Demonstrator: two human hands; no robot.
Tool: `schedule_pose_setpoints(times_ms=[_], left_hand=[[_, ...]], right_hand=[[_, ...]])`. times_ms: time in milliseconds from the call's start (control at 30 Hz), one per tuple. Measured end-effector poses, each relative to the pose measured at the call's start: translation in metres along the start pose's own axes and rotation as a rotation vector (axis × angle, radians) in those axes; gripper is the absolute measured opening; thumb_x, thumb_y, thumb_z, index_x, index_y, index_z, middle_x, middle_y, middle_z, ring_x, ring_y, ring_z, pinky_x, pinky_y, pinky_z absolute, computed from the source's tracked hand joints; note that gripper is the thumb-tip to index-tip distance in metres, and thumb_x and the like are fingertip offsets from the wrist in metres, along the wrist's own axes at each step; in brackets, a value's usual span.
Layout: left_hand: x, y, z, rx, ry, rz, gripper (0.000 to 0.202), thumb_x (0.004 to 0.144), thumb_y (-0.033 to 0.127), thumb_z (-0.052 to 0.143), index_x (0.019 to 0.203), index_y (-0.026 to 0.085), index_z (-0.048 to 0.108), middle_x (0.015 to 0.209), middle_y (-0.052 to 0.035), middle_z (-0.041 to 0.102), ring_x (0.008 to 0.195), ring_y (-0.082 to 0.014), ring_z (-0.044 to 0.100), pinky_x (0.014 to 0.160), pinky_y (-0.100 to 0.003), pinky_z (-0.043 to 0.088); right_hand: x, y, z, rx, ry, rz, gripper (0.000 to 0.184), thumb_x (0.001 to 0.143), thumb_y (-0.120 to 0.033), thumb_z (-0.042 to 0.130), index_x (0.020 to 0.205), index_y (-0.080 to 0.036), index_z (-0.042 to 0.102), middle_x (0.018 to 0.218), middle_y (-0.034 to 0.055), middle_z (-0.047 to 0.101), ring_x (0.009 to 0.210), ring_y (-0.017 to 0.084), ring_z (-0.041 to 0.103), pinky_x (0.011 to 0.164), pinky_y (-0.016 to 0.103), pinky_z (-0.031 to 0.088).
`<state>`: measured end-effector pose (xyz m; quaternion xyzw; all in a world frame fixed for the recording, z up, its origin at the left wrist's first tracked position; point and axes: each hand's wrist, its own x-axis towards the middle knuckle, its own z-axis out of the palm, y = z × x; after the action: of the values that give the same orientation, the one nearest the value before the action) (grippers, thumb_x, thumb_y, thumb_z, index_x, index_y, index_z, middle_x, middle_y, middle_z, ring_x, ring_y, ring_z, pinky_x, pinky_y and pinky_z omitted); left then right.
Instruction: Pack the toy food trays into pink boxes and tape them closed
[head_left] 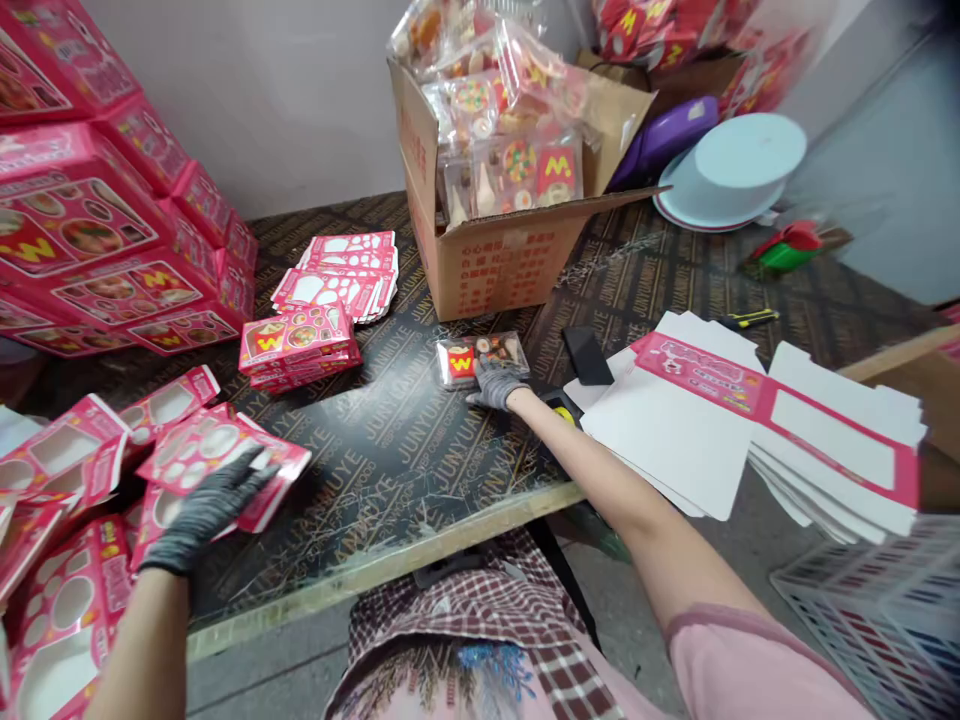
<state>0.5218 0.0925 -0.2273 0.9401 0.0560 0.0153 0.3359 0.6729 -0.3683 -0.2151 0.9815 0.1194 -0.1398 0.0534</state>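
From the head camera, the person stands at the near edge of a dark printed worktop [390, 440], both hands in grey gloves.

The right hand [495, 385] reaches out toward the middle of the worktop. Its fingers [486, 374] are loosely spread and lie on the near edge of a clear toy packet [482, 358] with a red and yellow label; the packet lies flat just beyond the fingertips, touching them, a little in front of the open cardboard carton [495, 255]. I cannot tell whether the thumb is under the packet or only beside it.

The left hand [206, 510] is at the left near corner. Its fingers [240, 478] are stretched out and slightly apart, resting on top of a flat pink window box [225, 455], which sticks out to the right past the fingertips. Under and around it lies a loose heap of the same pink flats [60, 560], running off the left edge.

The carton stands toward the far edge, heaped with more clear packets. To its left are a small stack of filled pink boxes [298, 345] and, behind that, a pile of flat blanks [341, 275]. A tall stack of finished pink boxes [97, 220] fills the far left corner. At the right edge a thick pile of white card sheets [675, 440] overhangs the worktop, one pink-printed sheet [757, 395] on top.
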Motion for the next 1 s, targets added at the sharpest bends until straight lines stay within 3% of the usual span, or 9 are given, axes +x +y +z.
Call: schedule_pose_setpoints(times_ms=[100,267,367,433,533,600,733,867,1000], left_hand=[[-0.027,0.058,0.054,-0.228,-0.241,-0.096,0.087,0.072,0.068,0.062,0.144,0.019,0.052,0.133,-0.0123,0.069,0.12,-0.0325,0.067,0.105,-0.048,0.052],[-0.039,0.107,0.108,-0.358,-0.499,0.048,0.1,0.077,0.066,0.061,0.158,0.013,0.033,0.145,-0.0165,0.059,0.131,-0.0303,0.059,0.107,-0.043,0.05],[-0.028,0.109,0.11,-0.131,-0.488,0.268,0.096,0.078,0.061,0.065,0.157,0.017,0.035,0.156,-0.0164,0.047,0.142,-0.0309,0.048,0.117,-0.045,0.04],[-0.019,0.108,0.11,0.116,-0.503,0.404,0.105,0.067,0.055,0.079,0.157,0.02,0.037,0.16,-0.0183,0.041,0.147,-0.0358,0.04,0.122,-0.052,0.03],[-0.011,0.11,0.118,0.462,-0.563,0.461,0.128,0.042,0.037,0.095,0.156,0.024,0.039,0.162,-0.0229,0.036,0.149,-0.0464,0.032,0.121,-0.066,0.018],[-0.009,0.11,0.128,0.566,-0.561,0.459,0.134,0.037,0.029,0.095,0.157,0.026,0.037,0.161,-0.0238,0.036,0.148,-0.0495,0.032,0.119,-0.07,0.016],[-0.008,0.105,0.139,0.612,-0.541,0.506,0.132,0.044,0.037,0.091,0.16,0.026,0.029,0.16,-0.0238,0.037,0.147,-0.0487,0.032,0.12,-0.068,0.013],[-0.005,0.096,0.13,0.542,-0.451,0.564,0.122,0.053,0.05,0.085,0.159,0.022,0.032,0.15,-0.0237,0.046,0.14,-0.0454,0.041,0.12,-0.063,0.014],[0.0,0.092,0.12,0.398,-0.183,0.534,0.123,0.056,0.064,0.08,0.158,0.015,0.033,0.145,-0.0232,0.049,0.135,-0.0423,0.044,0.12,-0.059,0.018]], right_hand=[[-0.029,-0.032,0.029,-0.015,0.011,-0.082,0.092,0.088,-0.048,0.067,0.159,-0.002,0.029,0.165,0.0263,0.023,0.155,0.04,0.023,0.127,0.055,0.015],[-0.07,-0.046,0.051,-0.026,0.041,-0.162,0.08,0.087,-0.05,0.068,0.15,-0.006,0.047,0.154,0.0281,0.045,0.146,0.043,0.039,0.123,0.061,0.018],[-0.064,-0.034,0.032,0.013,0.103,-0.097,0.072,0.088,-0.052,0.067,0.146,-0.014,0.052,0.15,0.0228,0.051,0.14,0.039,0.046,0.12,0.056,0.028],[-0.05,-0.026,0.015,0.03,0.142,-0.065,0.08,0.084,-0.054,0.071,0.152,-0.018,0.046,0.158,0.0207,0.043,0.144,0.038,0.041,0.118,0.054,0.03],[-0.026,-0.024,0.0,0.097,0.093,-0.061,0.099,0.069,-0.052,0.085,0.153,-0.02,0.043,0.164,0.0218,0.031,0.15,0.042,0.03,0.117,0.06,0.027],[-0.015,-0.028,-0.002,0.158,0.066,-0.073,0.091,0.063,-0.05,0.089,0.141,-0.016,0.057,0.159,0.0228,0.04,0.148,0.044,0.034,0.115,0.062,0.028],[-0.016,-0.031,-0.002,0.191,0.041,-0.103,0.07,0.053,-0.036,0.094,0.112,-0.01,0.068,0.122,0.0223,0.071,0.119,0.041,0.063,0.105,0.054,0.045],[-0.04,-0.01,-0.008,0.277,-0.025,-0.149,0.055,0.051,-0.028,0.092,0.1,-0.014,0.071,0.101,0.0103,0.078,0.094,0.029,0.073,0.083,0.033,0.057],[-0.078,0.018,-0.023,0.959,0.09,-0.199,0.042,0.059,-0.035,0.085,0.094,-0.017,0.07,0.096,0.0029,0.078,0.089,0.023,0.072,0.079,0.032,0.058]])
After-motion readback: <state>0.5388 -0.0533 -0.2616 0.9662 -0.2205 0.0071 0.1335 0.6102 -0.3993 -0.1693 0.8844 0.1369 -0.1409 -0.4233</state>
